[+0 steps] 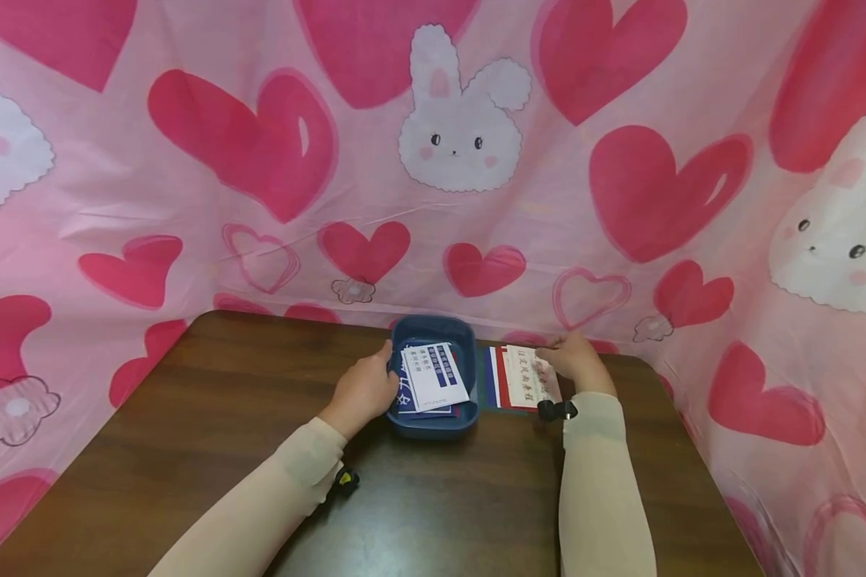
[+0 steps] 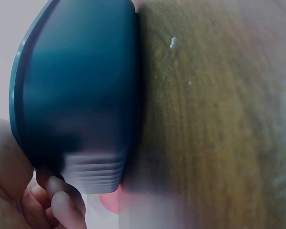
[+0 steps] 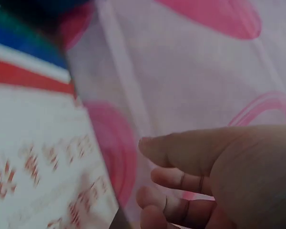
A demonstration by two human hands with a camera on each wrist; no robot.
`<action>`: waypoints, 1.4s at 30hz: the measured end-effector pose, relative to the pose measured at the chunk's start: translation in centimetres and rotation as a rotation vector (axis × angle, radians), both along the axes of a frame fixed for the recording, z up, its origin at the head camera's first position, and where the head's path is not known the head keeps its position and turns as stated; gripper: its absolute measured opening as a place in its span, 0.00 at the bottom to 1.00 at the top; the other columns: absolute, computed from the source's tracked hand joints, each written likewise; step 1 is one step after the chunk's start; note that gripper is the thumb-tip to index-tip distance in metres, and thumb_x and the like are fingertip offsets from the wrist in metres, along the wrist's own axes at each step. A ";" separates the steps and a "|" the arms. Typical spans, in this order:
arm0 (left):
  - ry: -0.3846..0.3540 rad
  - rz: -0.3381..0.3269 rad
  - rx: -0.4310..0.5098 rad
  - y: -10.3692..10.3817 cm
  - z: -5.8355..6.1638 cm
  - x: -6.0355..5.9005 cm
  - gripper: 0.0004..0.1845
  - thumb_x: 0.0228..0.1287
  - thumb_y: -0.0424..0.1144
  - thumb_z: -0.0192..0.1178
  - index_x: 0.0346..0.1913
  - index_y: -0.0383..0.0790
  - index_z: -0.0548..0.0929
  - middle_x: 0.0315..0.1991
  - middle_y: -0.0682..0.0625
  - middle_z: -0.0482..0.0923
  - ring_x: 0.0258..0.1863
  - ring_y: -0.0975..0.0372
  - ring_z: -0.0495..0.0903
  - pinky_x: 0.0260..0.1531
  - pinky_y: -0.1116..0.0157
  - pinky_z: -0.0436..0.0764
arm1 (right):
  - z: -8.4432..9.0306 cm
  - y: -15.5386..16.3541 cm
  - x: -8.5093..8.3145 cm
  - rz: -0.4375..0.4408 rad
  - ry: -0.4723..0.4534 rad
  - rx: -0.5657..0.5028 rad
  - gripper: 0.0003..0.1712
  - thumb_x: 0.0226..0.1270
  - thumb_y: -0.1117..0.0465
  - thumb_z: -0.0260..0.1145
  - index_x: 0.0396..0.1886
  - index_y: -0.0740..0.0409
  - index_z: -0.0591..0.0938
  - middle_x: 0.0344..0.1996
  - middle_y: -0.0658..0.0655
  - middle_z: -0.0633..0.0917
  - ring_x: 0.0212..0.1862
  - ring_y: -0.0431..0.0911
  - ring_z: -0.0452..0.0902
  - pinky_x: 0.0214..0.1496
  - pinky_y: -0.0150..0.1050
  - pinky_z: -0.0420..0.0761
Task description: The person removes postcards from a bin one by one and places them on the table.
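Observation:
A dark blue plastic tray (image 1: 433, 431) stands on the table, its ribbed outer wall (image 2: 96, 174) showing in the left wrist view. My left hand (image 1: 364, 387) grips its left side, thumb by the rim and fingers curled below. Inside lie several printed cards, a white one (image 1: 429, 393) with dark blue lettering on top. Right of the tray is an overlapping row of cards with green, blue and red edges, topped by white cards (image 1: 521, 385) with red-brown characters. My right hand (image 3: 229, 174) hovers at their far right corner, fingers loosely bent and apart from the cards.
A brown wooden table (image 1: 418, 497) carries everything. Behind it and along both sides hangs a pink curtain (image 1: 375, 192) printed with hearts and rabbits, close to the table's far edge. Dark wrist devices (image 1: 557, 410) sit at the cuffs.

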State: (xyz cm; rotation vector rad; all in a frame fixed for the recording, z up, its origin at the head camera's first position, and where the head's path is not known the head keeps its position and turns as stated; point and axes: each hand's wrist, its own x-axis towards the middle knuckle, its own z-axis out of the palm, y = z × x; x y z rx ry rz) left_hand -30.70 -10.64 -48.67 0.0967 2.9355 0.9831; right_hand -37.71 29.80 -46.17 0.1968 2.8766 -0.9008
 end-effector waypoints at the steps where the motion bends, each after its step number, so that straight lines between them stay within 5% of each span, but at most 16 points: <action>1: -0.001 0.000 -0.001 0.0 0.0 0.0 0.39 0.84 0.44 0.60 0.91 0.38 0.63 0.83 0.36 0.75 0.56 0.45 0.89 0.58 0.41 0.91 | 1.0 -0.7 0.7 0.022 0.001 -0.018 0.31 0.79 0.47 0.72 0.65 0.70 0.84 0.65 0.75 0.86 0.64 0.68 0.85 0.69 0.66 0.84; 7: -0.018 0.000 0.009 -0.1 0.1 0.1 0.40 0.84 0.44 0.61 0.91 0.39 0.62 0.84 0.37 0.74 0.66 0.43 0.88 0.65 0.38 0.88 | 3.7 -3.7 1.7 0.088 0.059 -0.059 0.31 0.81 0.42 0.71 0.68 0.61 0.84 0.61 0.69 0.88 0.58 0.61 0.86 0.63 0.59 0.88; 15: -0.023 0.002 0.004 0.2 0.1 0.2 0.40 0.84 0.44 0.60 0.91 0.39 0.62 0.84 0.37 0.74 0.67 0.43 0.88 0.66 0.38 0.87 | 5.2 -8.0 2.1 0.199 0.112 -0.140 0.27 0.78 0.46 0.72 0.65 0.59 0.87 0.48 0.63 0.93 0.48 0.59 0.90 0.49 0.44 0.89; 19: -0.021 0.001 0.003 0.4 0.0 0.1 0.39 0.84 0.44 0.60 0.91 0.39 0.62 0.84 0.37 0.74 0.65 0.44 0.88 0.65 0.39 0.88 | 5.8 -10.9 2.6 0.231 0.107 -0.108 0.28 0.77 0.46 0.75 0.67 0.58 0.86 0.54 0.64 0.91 0.52 0.58 0.87 0.55 0.50 0.93; 22: -0.022 0.007 0.009 0.5 -0.1 0.0 0.39 0.84 0.44 0.60 0.91 0.39 0.62 0.83 0.36 0.75 0.55 0.45 0.90 0.52 0.46 0.93 | 6.1 -13.6 2.5 0.271 0.126 -0.040 0.28 0.77 0.49 0.76 0.67 0.61 0.86 0.57 0.66 0.91 0.55 0.59 0.88 0.58 0.54 0.93; 28: -0.035 0.015 0.013 0.4 0.1 0.1 0.40 0.84 0.44 0.61 0.91 0.40 0.62 0.81 0.36 0.78 0.46 0.48 0.89 0.36 0.54 0.90 | 5.4 -18.8 1.4 0.330 0.128 0.090 0.24 0.74 0.51 0.78 0.61 0.60 0.89 0.54 0.64 0.93 0.48 0.56 0.89 0.55 0.51 0.94; 35: -0.045 0.011 0.021 0.3 0.1 0.1 0.40 0.84 0.44 0.61 0.91 0.40 0.62 0.78 0.34 0.80 0.36 0.51 0.86 0.28 0.60 0.84 | 3.8 -21.9 0.9 0.265 0.095 0.274 0.17 0.72 0.54 0.80 0.50 0.63 0.92 0.38 0.60 0.93 0.38 0.53 0.89 0.57 0.52 0.94; 42: -0.044 0.011 0.022 0.3 0.2 0.1 0.40 0.84 0.43 0.61 0.91 0.40 0.62 0.76 0.34 0.82 0.35 0.52 0.85 0.30 0.59 0.86 | 2.2 -22.9 0.9 0.270 0.063 0.347 0.25 0.65 0.53 0.87 0.56 0.63 0.93 0.49 0.61 0.95 0.44 0.53 0.88 0.66 0.55 0.91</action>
